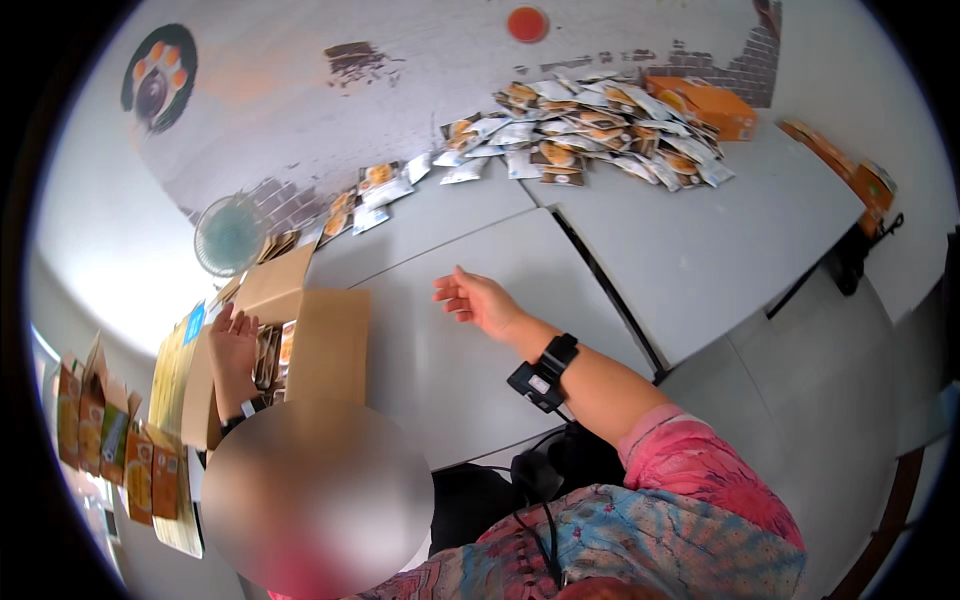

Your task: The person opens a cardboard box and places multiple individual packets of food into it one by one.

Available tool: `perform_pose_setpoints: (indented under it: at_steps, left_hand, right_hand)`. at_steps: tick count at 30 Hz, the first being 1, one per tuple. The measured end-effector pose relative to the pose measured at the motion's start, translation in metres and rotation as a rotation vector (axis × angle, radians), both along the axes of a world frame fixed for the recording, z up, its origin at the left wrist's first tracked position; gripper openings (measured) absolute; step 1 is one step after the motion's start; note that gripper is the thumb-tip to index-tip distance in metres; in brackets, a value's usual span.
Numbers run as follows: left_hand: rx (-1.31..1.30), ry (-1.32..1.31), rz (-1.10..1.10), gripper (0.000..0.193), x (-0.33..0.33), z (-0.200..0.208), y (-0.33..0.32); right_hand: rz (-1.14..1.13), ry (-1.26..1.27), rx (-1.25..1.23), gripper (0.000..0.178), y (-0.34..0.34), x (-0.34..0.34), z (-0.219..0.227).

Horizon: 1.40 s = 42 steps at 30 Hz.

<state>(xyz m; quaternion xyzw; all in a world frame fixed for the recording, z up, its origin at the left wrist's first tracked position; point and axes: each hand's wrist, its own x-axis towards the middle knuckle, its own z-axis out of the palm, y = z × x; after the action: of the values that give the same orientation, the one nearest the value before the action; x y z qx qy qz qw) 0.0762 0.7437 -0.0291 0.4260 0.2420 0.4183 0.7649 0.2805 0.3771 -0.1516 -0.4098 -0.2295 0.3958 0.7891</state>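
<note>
My left hand (233,345) is raised at the left side of an open brown cardboard box (328,345), its fingers apart and nothing in them. Inside the box, several sachets (268,355) stand packed on edge. Over the grey table (430,385), to the right of the box, hovers my right hand (480,302). Its fingers are loosely bent and apart, and I see nothing held in them. A black strapped device (545,375) sits on my right wrist. The box's near part is hidden behind a blurred patch.
A large heap of sachets (600,130) lies at the back, beside an orange carton (705,105). Smaller groups of sachets (375,190) trail leftward along the wall. A glass bowl (230,235) stands behind the box. Open cartons (140,470) are at far left. A dark gap (605,285) separates tables.
</note>
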Motion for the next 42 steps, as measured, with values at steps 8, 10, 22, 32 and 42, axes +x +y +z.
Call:
perform_pose_setpoints:
  at_steps: [8, 10, 22, 32, 42]
  left_hand:
    - [0.262, -0.042, -0.471, 0.029, 0.066, -0.038, -0.213]
    - [0.197, -0.006, -0.525, 0.023, 0.075, -0.069, -0.227]
    - [0.194, 0.112, -0.593, 0.018, 0.104, -0.136, -0.251]
    - [0.279, 0.143, -0.598, 0.018, 0.106, -0.135, -0.251]
    - [0.41, 0.237, -0.596, 0.017, 0.112, -0.131, -0.257]
  right_hand:
    - [-0.184, 0.112, 0.048, 0.039, -0.009, 0.002, 0.001]
    - [-0.261, 0.183, 0.082, 0.036, -0.006, 0.002, 0.002]
    - [-0.482, 0.37, 0.159, 0.026, -0.006, 0.026, -0.012]
    - [-0.512, 0.322, 0.166, 0.011, -0.035, 0.133, 0.012]
    - [-1.029, 0.334, -0.026, 0.025, -0.153, 0.299, 0.002]
